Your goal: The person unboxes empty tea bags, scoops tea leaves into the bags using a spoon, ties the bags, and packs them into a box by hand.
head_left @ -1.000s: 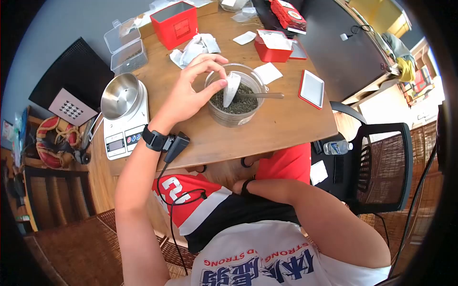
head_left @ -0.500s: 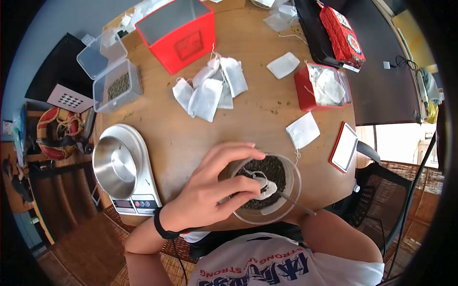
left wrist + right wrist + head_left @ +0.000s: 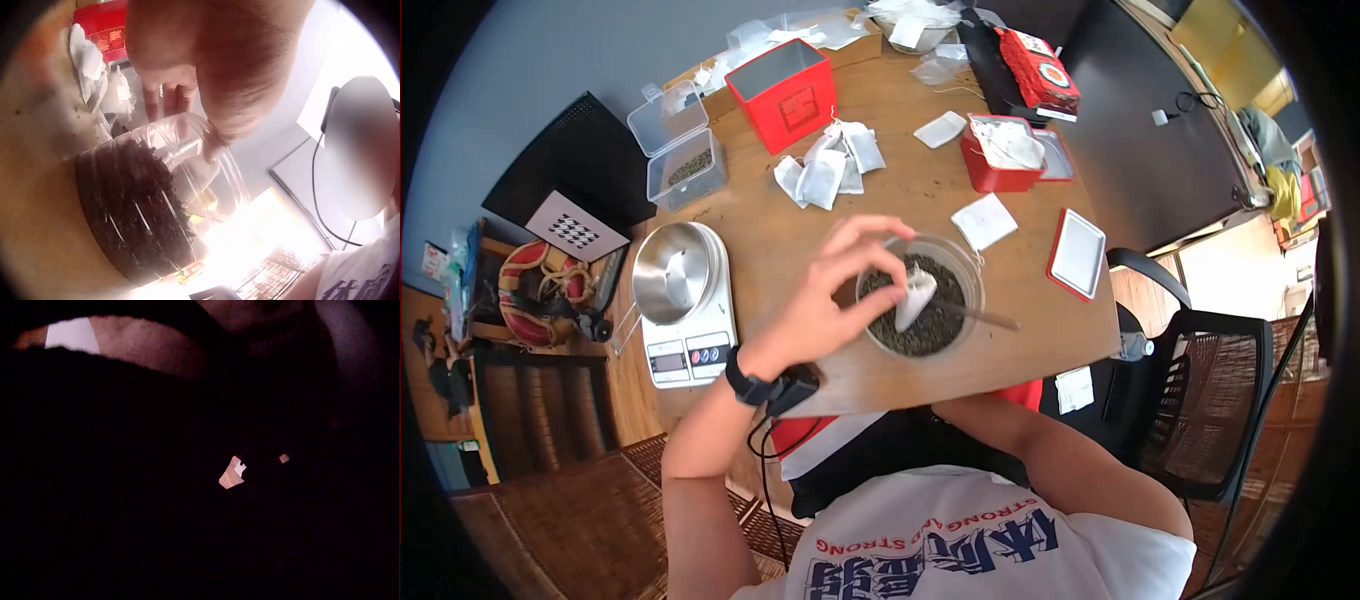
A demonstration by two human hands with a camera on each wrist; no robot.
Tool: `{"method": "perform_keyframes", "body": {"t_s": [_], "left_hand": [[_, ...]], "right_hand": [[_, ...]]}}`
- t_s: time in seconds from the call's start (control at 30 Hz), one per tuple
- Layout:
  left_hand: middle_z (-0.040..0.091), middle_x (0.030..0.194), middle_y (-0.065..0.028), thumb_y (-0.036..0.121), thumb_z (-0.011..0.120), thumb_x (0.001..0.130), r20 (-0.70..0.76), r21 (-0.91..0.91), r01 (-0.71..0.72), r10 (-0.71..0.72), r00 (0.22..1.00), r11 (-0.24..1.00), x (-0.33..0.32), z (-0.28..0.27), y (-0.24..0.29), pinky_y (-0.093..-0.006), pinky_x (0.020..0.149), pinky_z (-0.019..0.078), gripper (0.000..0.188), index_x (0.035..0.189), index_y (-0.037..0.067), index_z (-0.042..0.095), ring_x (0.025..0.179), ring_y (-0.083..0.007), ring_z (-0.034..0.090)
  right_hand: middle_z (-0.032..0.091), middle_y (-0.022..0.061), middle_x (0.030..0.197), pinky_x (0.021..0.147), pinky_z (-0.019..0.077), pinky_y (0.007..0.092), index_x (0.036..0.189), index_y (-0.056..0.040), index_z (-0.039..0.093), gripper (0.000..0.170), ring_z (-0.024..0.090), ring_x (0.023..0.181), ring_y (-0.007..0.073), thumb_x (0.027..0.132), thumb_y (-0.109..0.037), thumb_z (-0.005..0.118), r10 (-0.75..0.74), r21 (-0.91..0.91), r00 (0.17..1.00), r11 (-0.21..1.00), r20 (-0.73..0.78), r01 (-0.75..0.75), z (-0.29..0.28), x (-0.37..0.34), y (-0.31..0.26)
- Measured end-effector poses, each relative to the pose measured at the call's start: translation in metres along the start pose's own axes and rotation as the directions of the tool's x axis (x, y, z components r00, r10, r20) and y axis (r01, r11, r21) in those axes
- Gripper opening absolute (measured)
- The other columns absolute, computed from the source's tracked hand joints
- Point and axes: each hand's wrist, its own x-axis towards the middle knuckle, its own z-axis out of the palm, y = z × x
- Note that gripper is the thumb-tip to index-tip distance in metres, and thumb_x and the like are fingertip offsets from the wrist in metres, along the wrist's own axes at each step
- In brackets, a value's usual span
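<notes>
My left hand (image 3: pixel 830 290) comes in from the left over a clear round tub (image 3: pixel 972 270) of dark dried leaves (image 3: pixel 930 335). Between thumb and fingers it pinches a small white bag (image 3: pixel 915 300), tilted above the leaves. A metal spoon handle (image 3: pixel 990 318) lies across the rim; whether its bowl is inside the bag cannot be told. In the left wrist view the hand (image 3: pixel 212 62) is above the tub (image 3: pixel 131 212). My right forearm (image 3: pixel 1000 425) ends at the table's front edge, its hand hidden there; the right wrist view is nearly black, with indistinct skin patches.
Left are a scale (image 3: pixel 690 355) with a steel bowl (image 3: pixel 672 272) and a clear box (image 3: pixel 685 170). Behind are a red tin (image 3: pixel 785 95) and filled white bags (image 3: pixel 822 178). Right are a smaller red tin (image 3: pixel 998 178), a flat white bag (image 3: pixel 985 222) and a lid (image 3: pixel 1078 255).
The head view moved in close, then back out. My left hand stays at the tub with the white bag. The right hand, partly visible a second ago below the table edge, is now hidden in the head view.
</notes>
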Motion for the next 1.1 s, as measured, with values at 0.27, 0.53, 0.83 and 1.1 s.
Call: {"method": "perform_keyframes", "body": {"t_s": [0.27,0.53,0.83,1.1], "left_hand": [[0.062,0.136,-0.0098,0.004,0.071,0.089,-0.038,0.067,-0.043,0.046,0.998,0.997,0.001,0.001,-0.003,-0.0436,0.116,0.0347,0.009,0.094,0.007,0.065,0.132,-0.0274,0.053],[0.057,0.139,-0.0118,-0.001,0.065,0.094,-0.055,0.054,0.003,0.000,0.999,0.999,0.001,-0.001,-0.013,-0.0410,0.115,0.0374,0.006,0.097,0.003,0.062,0.133,-0.0234,0.052],[0.059,0.139,-0.0124,0.002,0.066,0.094,-0.060,0.141,0.026,-0.018,0.998,0.990,0.001,0.000,-0.007,-0.0406,0.116,0.0335,0.006,0.098,0.004,0.062,0.134,-0.0249,0.051],[0.059,0.138,-0.0121,0.003,0.065,0.095,-0.079,0.118,0.052,-0.043,0.996,0.992,-0.001,0.001,-0.005,-0.0407,0.116,0.0342,0.005,0.098,0.004,0.061,0.134,-0.0242,0.051]], "right_hand": [[0.072,0.0155,0.106,0.084,0.0514,0.0430,0.101,-0.0053,0.069,0.025,0.065,0.093,0.0260,0.093,-0.027,0.061,0.224,-0.145,0.974,0.964,-0.026,-0.225,0.020,-0.052,0.014],[0.073,0.0216,0.097,0.094,0.0515,0.0487,0.103,0.0028,0.072,0.035,0.069,0.100,0.0411,0.097,-0.028,0.058,0.120,-0.115,0.961,0.982,-0.249,-0.153,0.049,-0.142,0.001],[0.070,0.0258,0.096,0.075,0.0561,0.0434,0.102,0.0009,0.073,0.017,0.071,0.083,0.0377,0.090,-0.008,0.066,0.662,0.320,0.313,0.653,-0.681,-0.686,0.050,-0.349,0.052],[0.016,0.0120,0.171,0.115,0.0238,0.0752,0.142,-0.0130,0.061,0.062,0.004,0.160,0.0330,0.085,-0.033,0.072,0.520,-0.480,0.687,0.491,-0.507,-0.727,0.071,-0.339,0.145]]}}
